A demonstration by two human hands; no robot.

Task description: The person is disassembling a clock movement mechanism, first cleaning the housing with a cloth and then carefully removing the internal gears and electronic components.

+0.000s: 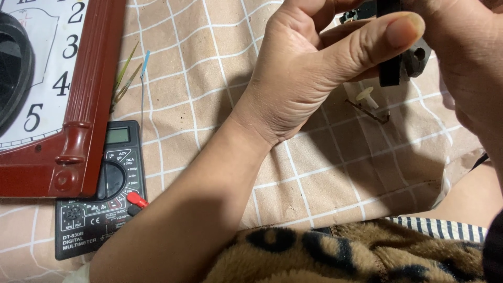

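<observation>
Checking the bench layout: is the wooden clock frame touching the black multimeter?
Touching. The head view shows the clock frame's lower corner lying over the multimeter's top left edge, no gap between them.

1. A red-framed clock [78,94] and a black multimeter [99,194] are blocking the left side.
2. Checked cloth [209,78] is lying open centrally.
3. A small white peg [367,97] is sitting right.

A small black plastic part [392,63] sits upright between the two hands, pinched under the left hand [309,73]'s thumb and pressed against the right hand [466,63]. A grey piece with a round hole juts from its lower right side. Its top end runs out of view; fingers hide most of it.
</observation>
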